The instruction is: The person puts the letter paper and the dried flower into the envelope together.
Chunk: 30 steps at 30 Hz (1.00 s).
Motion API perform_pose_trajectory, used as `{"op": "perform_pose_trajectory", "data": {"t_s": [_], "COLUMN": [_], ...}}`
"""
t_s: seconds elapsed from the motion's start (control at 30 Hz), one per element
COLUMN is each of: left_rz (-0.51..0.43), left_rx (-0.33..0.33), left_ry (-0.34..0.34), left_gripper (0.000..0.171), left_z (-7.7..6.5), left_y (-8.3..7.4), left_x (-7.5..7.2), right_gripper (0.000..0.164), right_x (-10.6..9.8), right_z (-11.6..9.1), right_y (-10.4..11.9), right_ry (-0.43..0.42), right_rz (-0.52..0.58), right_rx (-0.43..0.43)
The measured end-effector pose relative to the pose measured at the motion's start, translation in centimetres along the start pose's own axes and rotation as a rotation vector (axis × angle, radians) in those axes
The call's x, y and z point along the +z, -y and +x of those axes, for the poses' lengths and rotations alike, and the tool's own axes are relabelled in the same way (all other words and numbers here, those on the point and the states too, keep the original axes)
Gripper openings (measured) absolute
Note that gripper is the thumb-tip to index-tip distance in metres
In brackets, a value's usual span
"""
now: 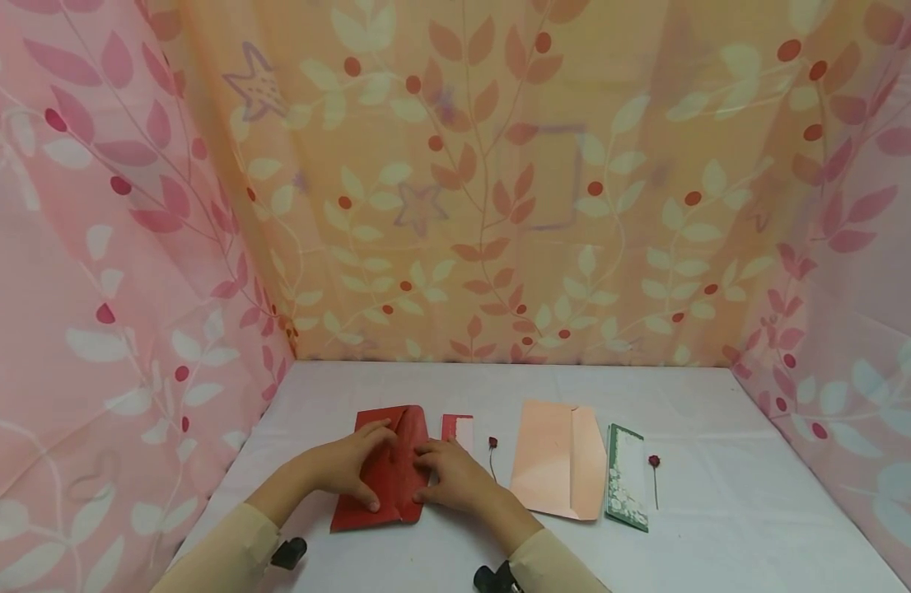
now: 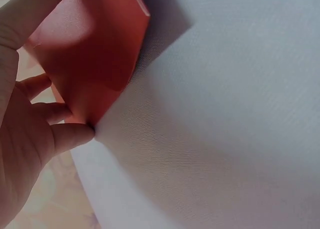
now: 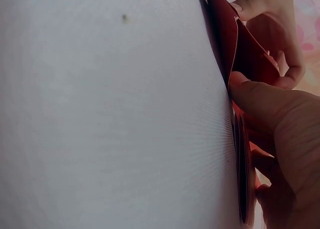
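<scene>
A red envelope [image 1: 393, 486] lies on the white table at the left, its flap [image 1: 413, 428] to the right. My left hand [image 1: 348, 463] grips the envelope's body, thumb near the bottom and fingers towards the top. In the left wrist view, those fingertips sit at the edge of the red paper [image 2: 95, 54]. My right hand [image 1: 459, 478] holds the flap side between thumb and fingers. The right wrist view shows the envelope's mouth gaping between its layers [image 3: 227, 34], with the right thumb [image 3: 255, 96] at the edge.
Beside the right hand lie a small red-and-white card [image 1: 459, 428] and a dried rose [image 1: 493, 443]. Farther right are a peach envelope [image 1: 548, 461], a green floral card [image 1: 628, 478] and another rose [image 1: 654, 461]. Patterned curtains [image 1: 485, 181] surround the white table [image 1: 722, 527].
</scene>
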<state>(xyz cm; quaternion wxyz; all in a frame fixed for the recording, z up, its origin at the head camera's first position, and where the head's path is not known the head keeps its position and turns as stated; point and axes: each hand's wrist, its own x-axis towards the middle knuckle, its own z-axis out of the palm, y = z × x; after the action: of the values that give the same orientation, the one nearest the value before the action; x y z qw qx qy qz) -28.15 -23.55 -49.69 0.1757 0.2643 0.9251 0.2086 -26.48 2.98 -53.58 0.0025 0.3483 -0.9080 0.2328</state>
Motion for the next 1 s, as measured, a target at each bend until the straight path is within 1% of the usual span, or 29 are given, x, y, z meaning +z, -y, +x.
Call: {"op": "perform_pose_trajectory", "data": {"t_s": [0.27, 0.4, 0.53, 0.6, 0.73, 0.87, 1.0], "left_rz": [-0.020, -0.008, 0.007, 0.007, 0.007, 0.014, 0.032], "left_rx": [0.003, 0.007, 0.012, 0.015, 0.022, 0.027, 0.040], "left_ry": [-0.015, -0.030, -0.050, -0.056, -0.052, -0.044, -0.054], "left_gripper": [0.094, 0.095, 0.096, 0.096, 0.096, 0.096, 0.097], "left_z": [-0.5, -0.7, -0.6, -0.6, -0.4, -0.3, -0.2], "left_y": [-0.1, -0.1, -0.3, -0.4, -0.4, -0.2, 0.0], "left_x": [-0.3, -0.2, -0.3, -0.3, -0.2, 0.0, 0.1], "right_gripper": [0.055, 0.055, 0.053, 0.053, 0.052, 0.044, 0.035], "right_x": [0.6, 0.9, 0.7, 0.4, 0.0, -0.3, -1.1], "right_z": [0.2, 0.4, 0.6, 0.5, 0.3, -0.1, -0.7], "right_y": [-0.2, -0.3, -0.1, 0.1, 0.4, 0.6, 0.9], "right_ry": [-0.011, -0.009, -0.019, -0.026, -0.033, -0.069, -0.148], "right_rz": [-0.033, -0.090, -0.144, -0.149, -0.126, -0.113, -0.108], "right_rx": [0.003, 0.003, -0.007, -0.005, 0.003, 0.000, 0.015]}}
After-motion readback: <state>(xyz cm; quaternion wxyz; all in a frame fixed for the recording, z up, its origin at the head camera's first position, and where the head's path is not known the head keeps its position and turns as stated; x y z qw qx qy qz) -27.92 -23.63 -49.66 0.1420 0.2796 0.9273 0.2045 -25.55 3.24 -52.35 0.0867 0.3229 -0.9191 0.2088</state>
